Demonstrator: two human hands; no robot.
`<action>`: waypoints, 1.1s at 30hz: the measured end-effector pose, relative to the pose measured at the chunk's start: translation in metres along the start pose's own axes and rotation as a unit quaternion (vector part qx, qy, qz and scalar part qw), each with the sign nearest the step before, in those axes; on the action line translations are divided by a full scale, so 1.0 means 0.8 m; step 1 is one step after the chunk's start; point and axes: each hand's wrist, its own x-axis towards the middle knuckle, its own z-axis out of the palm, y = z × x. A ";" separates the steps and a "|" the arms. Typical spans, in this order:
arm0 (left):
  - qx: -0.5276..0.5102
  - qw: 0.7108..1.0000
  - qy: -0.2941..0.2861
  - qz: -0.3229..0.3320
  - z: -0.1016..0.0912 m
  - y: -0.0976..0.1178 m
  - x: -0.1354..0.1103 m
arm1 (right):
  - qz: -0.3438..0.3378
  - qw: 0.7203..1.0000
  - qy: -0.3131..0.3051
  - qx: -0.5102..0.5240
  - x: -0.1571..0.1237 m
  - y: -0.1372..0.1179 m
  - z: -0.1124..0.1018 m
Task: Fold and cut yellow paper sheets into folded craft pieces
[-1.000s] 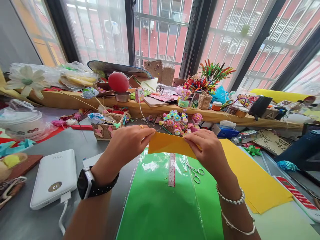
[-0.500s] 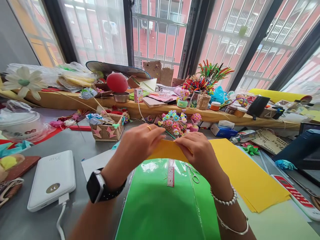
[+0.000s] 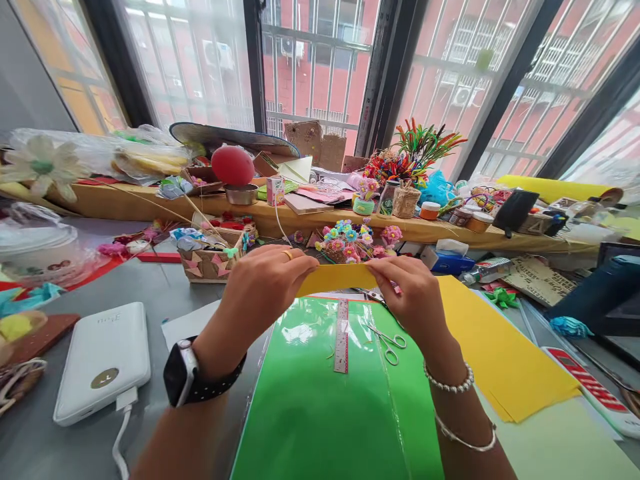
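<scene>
here, left fingers (image 3: 301, 265) and right fingers (image 3: 387, 269) closely pinch yellow paper (image 3: 341, 276); power bank (image 3: 95, 353) lettering (image 3: 118, 317) is blurred.

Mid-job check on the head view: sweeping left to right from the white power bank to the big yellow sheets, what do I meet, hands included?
White power bank → left hand → yellow strip, pinched at both ends → right hand → big yellow sheets.

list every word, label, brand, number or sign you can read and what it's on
None reads with certainty.
White power bank: casing print and display too blurred.
Ruler: markings too small.
Cream sheet: writing too small.
Small carton: print too small.
Held yellow strip: no text visible.
</scene>
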 end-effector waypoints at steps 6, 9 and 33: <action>0.018 0.999 -0.001 -0.029 -0.005 -0.012 -0.005 | 0.054 0.997 0.030 -0.035 -0.007 0.033 -0.004; 0.048 0.998 -0.005 -0.048 -0.004 -0.013 -0.005 | 0.089 0.991 0.085 -0.046 -0.008 0.037 -0.008; 0.077 0.995 -0.025 -0.058 -0.017 -0.019 -0.010 | 0.003 1.000 -0.023 0.022 0.000 0.004 -0.006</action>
